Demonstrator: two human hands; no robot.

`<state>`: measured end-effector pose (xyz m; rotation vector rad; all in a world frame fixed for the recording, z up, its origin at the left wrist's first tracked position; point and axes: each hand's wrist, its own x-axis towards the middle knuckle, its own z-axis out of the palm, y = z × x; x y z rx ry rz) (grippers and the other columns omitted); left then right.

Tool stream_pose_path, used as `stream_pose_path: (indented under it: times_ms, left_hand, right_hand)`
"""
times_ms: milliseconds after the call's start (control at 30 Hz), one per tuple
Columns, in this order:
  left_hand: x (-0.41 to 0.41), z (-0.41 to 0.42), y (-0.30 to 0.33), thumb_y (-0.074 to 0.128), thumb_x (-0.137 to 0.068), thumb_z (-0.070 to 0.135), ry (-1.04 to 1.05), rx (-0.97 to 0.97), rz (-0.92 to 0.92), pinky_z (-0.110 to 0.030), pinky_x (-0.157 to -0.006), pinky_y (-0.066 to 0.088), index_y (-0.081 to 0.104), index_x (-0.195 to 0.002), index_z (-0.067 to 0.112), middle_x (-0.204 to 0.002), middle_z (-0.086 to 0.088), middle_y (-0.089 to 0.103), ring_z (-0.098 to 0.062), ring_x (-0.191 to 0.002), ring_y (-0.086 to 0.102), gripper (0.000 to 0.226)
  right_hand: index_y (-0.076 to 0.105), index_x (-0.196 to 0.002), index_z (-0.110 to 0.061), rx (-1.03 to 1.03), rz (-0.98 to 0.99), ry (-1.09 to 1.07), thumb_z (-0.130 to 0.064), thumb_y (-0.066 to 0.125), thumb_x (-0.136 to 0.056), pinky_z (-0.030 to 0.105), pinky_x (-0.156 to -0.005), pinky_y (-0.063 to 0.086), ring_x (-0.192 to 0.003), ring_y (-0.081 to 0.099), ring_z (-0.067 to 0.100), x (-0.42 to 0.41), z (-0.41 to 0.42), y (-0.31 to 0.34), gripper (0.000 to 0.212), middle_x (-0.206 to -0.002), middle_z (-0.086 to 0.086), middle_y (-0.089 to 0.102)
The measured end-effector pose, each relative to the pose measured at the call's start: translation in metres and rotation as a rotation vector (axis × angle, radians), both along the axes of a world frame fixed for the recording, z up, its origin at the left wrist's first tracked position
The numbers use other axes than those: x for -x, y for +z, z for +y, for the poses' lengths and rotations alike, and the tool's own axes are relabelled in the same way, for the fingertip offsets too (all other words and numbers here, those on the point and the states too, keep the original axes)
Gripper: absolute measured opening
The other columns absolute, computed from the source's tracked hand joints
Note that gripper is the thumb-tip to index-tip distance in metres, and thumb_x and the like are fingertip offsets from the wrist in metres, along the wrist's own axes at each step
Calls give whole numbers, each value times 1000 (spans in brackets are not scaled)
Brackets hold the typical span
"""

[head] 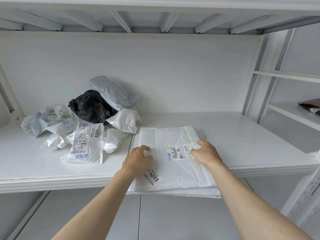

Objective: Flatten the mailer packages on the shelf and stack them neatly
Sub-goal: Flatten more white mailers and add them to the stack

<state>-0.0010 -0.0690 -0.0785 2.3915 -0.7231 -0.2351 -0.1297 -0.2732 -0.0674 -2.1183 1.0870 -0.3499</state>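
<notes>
White shelving fills the frame, and on the broad shelf (pixel 225 135) a crumpled heap of mailers (pixel 83 125), grey, black and clear, lies at centre left while the flat stack of white mailers (pixel 173 168) sits at lower centre, its near edge hanging over the shelf front. On the top mailer, the left hand (pixel 138 159) rests with fingers loosely curled and tips pressing down, and the right hand (pixel 205 153) pinches the folded flap (pixel 192 135) at the stack's right side. Doing this well probably means anchoring with the left, smoothing the flap outward, then squaring the stack back from the edge.
</notes>
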Motion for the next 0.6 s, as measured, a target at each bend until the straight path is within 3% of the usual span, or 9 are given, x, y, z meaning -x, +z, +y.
stream_pose_path:
  times_ms: [400,533,600]
  left_hand:
    - [-25,-22,-5,49,-89,31,40,34,-28,-34,-96,43,51,-131,31,-139,-6,47,-22,-120,52,42]
    - [-35,-16,-3,51,-88,29,28,56,5,-34,-87,49,55,-126,32,-123,-4,59,-19,-93,57,38]
    - [-42,-8,1,51,-89,28,48,81,27,-34,-84,51,57,-125,31,-117,-7,64,-21,-90,61,37]
  right_hand:
    - [46,-143,-20,29,-104,-13,-24,65,-84,39,-108,39,-131,48,27,-40,-20,-8,63,-148,2,47]
    - [48,-141,-22,59,-17,-21,-22,61,-86,43,-108,37,-131,46,30,-48,-20,-8,56,-146,2,47]
    - [51,-136,-22,140,100,-24,-17,56,-88,47,-108,31,-132,39,32,-54,-13,-1,49,-143,5,44]
